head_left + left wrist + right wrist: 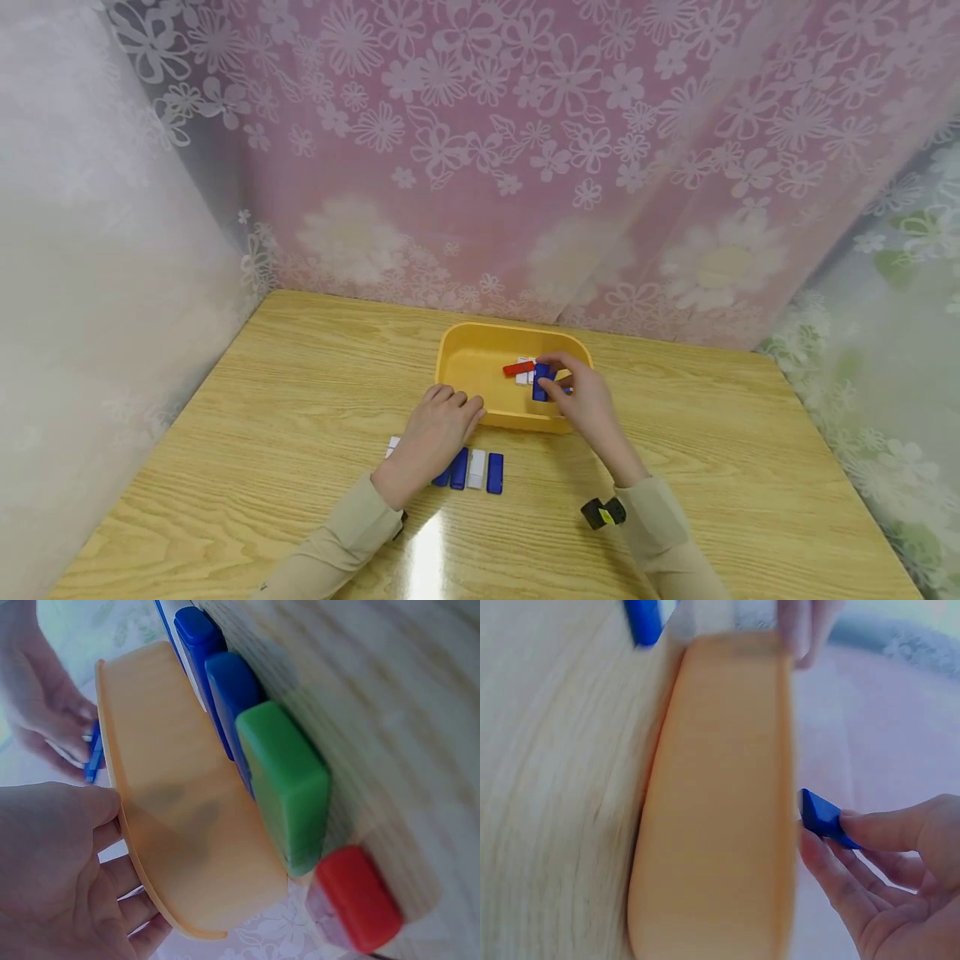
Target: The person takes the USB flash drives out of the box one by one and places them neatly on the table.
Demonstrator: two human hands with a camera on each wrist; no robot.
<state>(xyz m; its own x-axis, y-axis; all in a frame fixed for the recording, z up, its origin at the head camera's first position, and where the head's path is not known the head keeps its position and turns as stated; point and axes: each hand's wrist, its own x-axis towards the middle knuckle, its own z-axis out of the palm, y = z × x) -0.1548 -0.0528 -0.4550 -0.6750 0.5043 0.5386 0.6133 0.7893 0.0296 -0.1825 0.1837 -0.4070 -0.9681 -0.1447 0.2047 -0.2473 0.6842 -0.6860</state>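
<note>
A yellow plastic tub stands on the table. My left hand holds its near rim, fingers hooked over the edge, as the left wrist view shows too. Over the tub's right part, my right hand pinches a small blue plastic block between thumb and fingers. Inside the tub lie a red block and white pieces, partly hidden by the right hand. In front of the tub, a row of blue and white blocks lies partly under the left forearm.
The left wrist view shows a green block and a red-and-clear piece in that row, close to the tub's outer wall. The wooden table extends on both sides. A pink floral curtain hangs behind it.
</note>
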